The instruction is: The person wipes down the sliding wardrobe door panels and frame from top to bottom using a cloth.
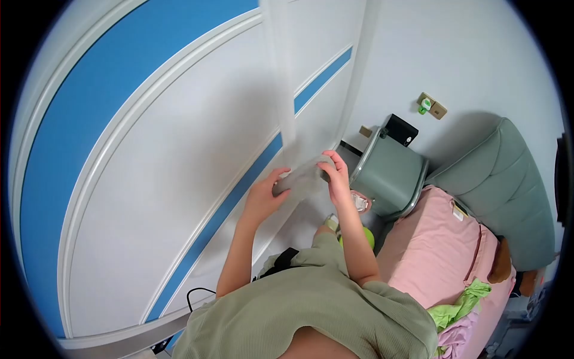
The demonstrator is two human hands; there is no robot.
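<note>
My left hand [266, 192] and my right hand [336, 172] are raised in front of the wardrobe doors. A thin, greyish, see-through piece [302, 178] stretches between them, blurred, so I cannot make out its kind. Thumb and fingers of my left hand grip its left end, at the lower side. Its right end is pinched in the fingers of my right hand, a little higher up.
White sliding doors [173, 137] with blue bands stand on the left. To the right are a grey-green nightstand [388, 173], a black box [402, 130], a padded headboard [508, 191] and a pink bed [418, 239] with green cloth [460, 305]. A bright green round object [366, 239] lies on the floor.
</note>
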